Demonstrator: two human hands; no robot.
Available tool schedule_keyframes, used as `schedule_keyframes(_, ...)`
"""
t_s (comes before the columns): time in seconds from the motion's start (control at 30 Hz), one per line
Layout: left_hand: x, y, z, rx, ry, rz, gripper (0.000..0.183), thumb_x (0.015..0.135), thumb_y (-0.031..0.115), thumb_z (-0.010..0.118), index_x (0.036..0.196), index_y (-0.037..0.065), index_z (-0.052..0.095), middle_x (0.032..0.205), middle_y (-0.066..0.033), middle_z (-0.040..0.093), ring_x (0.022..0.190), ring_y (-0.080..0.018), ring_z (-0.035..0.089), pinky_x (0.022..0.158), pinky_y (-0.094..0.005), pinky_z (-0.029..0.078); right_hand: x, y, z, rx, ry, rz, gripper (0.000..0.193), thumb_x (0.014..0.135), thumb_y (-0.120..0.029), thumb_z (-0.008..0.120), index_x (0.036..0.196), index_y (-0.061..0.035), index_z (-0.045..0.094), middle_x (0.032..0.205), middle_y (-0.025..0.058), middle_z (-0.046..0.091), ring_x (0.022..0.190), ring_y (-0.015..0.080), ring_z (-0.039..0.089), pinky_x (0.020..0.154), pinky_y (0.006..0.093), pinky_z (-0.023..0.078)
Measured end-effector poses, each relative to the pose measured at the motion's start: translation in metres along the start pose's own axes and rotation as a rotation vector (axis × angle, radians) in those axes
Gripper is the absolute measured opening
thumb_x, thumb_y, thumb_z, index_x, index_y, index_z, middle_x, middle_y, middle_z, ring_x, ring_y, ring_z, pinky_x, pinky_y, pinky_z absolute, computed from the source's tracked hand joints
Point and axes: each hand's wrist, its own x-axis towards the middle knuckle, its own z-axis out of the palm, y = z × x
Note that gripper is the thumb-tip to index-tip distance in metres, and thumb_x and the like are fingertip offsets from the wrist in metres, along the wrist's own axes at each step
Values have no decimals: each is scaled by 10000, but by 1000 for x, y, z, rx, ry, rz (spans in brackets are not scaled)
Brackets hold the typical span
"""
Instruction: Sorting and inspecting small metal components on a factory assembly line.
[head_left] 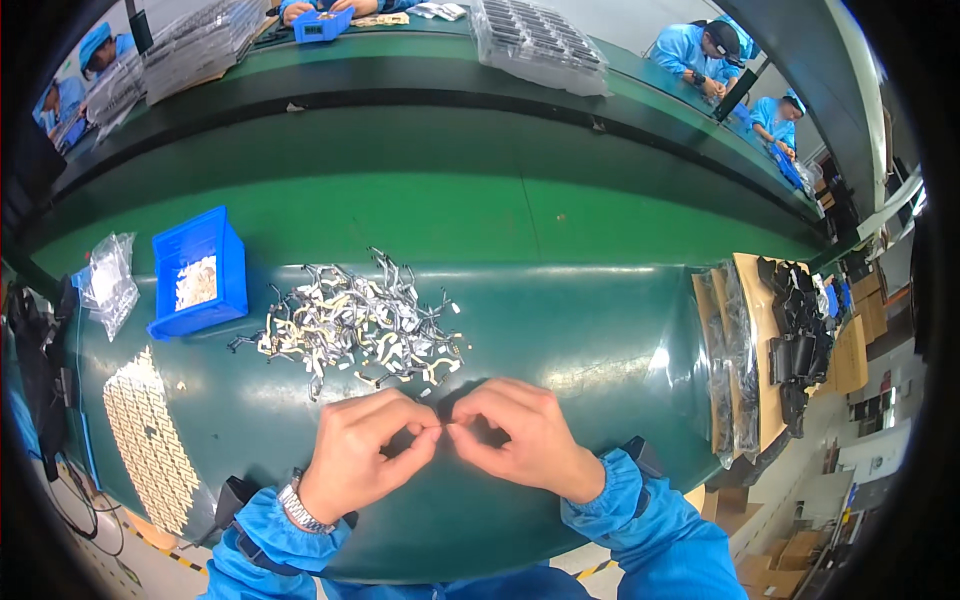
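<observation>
My left hand and my right hand meet over the green worktop, thumb and fingertips of each pinched together and nearly touching. Whatever lies between the fingertips is too small or hidden to make out. Just beyond the hands spreads a loose pile of short cable pieces, dark, silvery and yellowish, with small white ends. Beside my left forearm, small cream-coloured parts lie in tight slanting rows. A tilted blue bin behind them holds small whitish pieces.
A clear plastic bag lies left of the bin. Cardboard sheets with black parts stand at the right edge. Across the green ledge, stacked clear trays sit on the far bench, where several people in blue work.
</observation>
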Motion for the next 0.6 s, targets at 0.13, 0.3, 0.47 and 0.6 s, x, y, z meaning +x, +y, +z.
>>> schedule_keyframes(0.13,1,1,-1,-13,42,-12,101,785,35,768,854,65,700,739,-31,639,509,-136,556,465,-289,424,2,-2,-2,-13,16,-58,204,777,-109,812,945,-81,699,796,17,678,612,150,578,542,293,473)
schedule_keyframes(0.3,3,8,7,-58,123,-51,84,808,-4,727,850,39,668,727,-20,582,549,-89,480,494,-251,368,-8,-6,-15,-77,7,139,437,821,-155,781,1221,-95,617,863,44,664,763,246,682,660,359,543)
schedule_keyframes(0.47,-4,7,9,-123,244,-147,78,883,-8,664,835,19,609,774,5,537,608,-44,448,510,-215,310,-1,1,-18,48,147,206,489,829,-72,761,1290,-82,599,943,37,663,718,115,584,643,271,510)
schedule_keyframes(0.6,-12,-6,1,-212,305,-117,54,873,-42,671,900,-11,635,778,-15,523,576,-40,445,491,-211,323,-44,-12,-60,-170,441,203,453,828,-114,779,1253,-90,624,1080,55,691,832,177,604,752,318,536)
